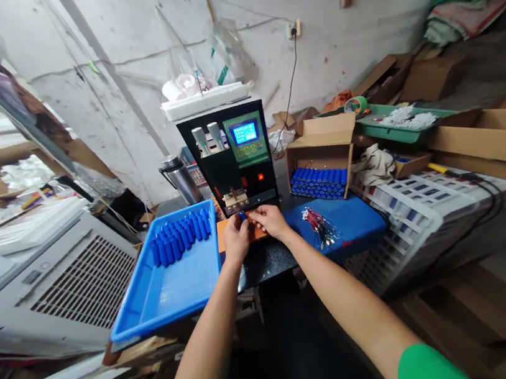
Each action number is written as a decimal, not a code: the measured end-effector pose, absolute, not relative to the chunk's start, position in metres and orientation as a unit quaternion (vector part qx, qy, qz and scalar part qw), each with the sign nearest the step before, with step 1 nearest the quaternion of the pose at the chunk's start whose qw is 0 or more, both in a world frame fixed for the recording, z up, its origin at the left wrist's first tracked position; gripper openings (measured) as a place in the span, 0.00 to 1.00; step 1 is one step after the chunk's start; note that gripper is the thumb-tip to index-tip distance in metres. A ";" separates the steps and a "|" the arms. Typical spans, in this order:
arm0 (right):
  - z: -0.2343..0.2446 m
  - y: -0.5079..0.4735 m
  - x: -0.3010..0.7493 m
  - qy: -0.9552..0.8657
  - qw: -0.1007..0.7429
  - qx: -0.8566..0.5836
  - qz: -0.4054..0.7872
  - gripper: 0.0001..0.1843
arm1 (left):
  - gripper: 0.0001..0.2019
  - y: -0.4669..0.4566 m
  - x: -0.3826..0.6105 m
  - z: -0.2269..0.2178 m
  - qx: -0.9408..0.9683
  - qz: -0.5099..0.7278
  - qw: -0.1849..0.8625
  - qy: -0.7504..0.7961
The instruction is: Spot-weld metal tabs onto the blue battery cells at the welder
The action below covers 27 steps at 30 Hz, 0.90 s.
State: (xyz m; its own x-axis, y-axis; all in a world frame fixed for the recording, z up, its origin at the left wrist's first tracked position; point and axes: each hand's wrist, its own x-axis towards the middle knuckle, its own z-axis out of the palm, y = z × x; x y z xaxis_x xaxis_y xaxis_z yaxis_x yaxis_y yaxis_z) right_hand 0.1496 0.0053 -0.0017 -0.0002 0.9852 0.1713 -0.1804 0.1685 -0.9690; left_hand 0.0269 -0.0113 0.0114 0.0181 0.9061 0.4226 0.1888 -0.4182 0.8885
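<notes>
My left hand (236,238) is closed around a blue cylindrical battery cell (243,215) just under the electrodes of a black spot welder (256,183). My right hand (270,219) pinches with thumb and forefinger close beside that cell; what sits between those fingers is too small to make out. Beneath both hands lies an orange board (226,236). To the left, a blue plastic tray (171,311) carries several upright blue cells (179,237). Off to the right, a bundle of red and black wire leads (319,225) rests on a blue pad (355,216).
Behind the pad stands an open cardboard box (327,135) stacked with blue cells. A steel flask (181,179) is left of the welder, and a white foam tray (207,100) lies on top of it. White plastic crates (392,214) flank the right side.
</notes>
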 end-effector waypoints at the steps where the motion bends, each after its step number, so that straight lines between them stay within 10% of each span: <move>1: -0.002 0.005 0.150 -0.497 0.580 -0.403 0.505 0.16 | 0.09 -0.013 0.027 0.012 0.637 0.550 0.322 0.434; 21: 0.011 -0.003 0.158 -0.444 0.568 -0.378 0.581 0.17 | 0.15 -0.085 0.018 0.003 0.591 0.522 0.242 0.565; 27: 0.009 -0.002 0.159 -0.414 0.570 -0.367 0.607 0.16 | 0.19 -0.091 0.027 0.001 0.460 0.487 0.489 0.559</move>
